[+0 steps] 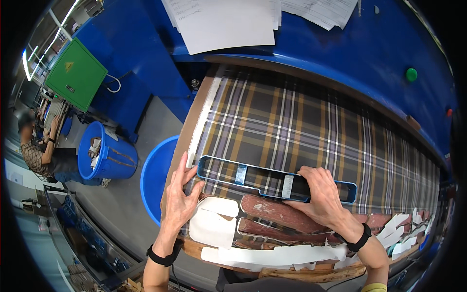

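A plaid fabric covers the table. On its near edge lies a long blue cutting die, long axis left to right. The right hand presses flat on its right half; the left hand, fingers spread, touches its left end.

Papers — cropped at top edge

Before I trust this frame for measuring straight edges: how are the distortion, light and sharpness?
Head view: strong fisheye, so the plaid fabric stripes and the long blue cutting die bow toward the black rim; lighting is even, with no harsh glare on the cloth; both hands, left hand and right hand, look sharp.
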Motion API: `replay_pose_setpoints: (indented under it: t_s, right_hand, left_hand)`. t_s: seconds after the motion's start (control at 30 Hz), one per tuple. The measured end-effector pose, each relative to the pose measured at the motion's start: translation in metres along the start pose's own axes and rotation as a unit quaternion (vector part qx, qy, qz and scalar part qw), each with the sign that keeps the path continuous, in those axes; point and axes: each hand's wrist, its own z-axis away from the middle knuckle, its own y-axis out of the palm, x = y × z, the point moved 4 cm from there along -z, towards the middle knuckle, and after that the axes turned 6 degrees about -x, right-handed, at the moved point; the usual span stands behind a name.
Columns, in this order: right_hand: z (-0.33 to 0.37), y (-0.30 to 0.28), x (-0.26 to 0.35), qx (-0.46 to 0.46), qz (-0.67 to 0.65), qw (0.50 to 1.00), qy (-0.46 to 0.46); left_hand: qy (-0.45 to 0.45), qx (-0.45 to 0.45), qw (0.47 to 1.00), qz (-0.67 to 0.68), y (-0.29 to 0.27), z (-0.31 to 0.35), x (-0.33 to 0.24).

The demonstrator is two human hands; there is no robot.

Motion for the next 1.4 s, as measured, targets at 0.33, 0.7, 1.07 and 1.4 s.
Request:
replay_pose_setpoints:
  t_s: [0.33,0.7,1.07,1.4]
  right_hand:
    - [0.077,-0.076,-0.059,0.041,0.032,0.979,0.195]
    - [0.104,-0.065,-0.066,-0.052,-0.022,0.968,0.246]
    - [0.114,-0.063,-0.064,-0.074,-0.009,0.960,0.270]
    - [0.118,-0.060,-0.057,-0.130,-0.009,0.947,0.292]
  left_hand:
    - [0.002,-0.007,0.997,0.081,0.013,-0.001,0.014]
    - [-0.003,-0.005,0.992,0.129,0.015,-0.006,0.016]
    - [0.003,-0.011,0.997,0.074,0.016,-0.003,0.023]
    - [-0.034,-0.009,0.995,0.090,0.015,-0.002,0.008]
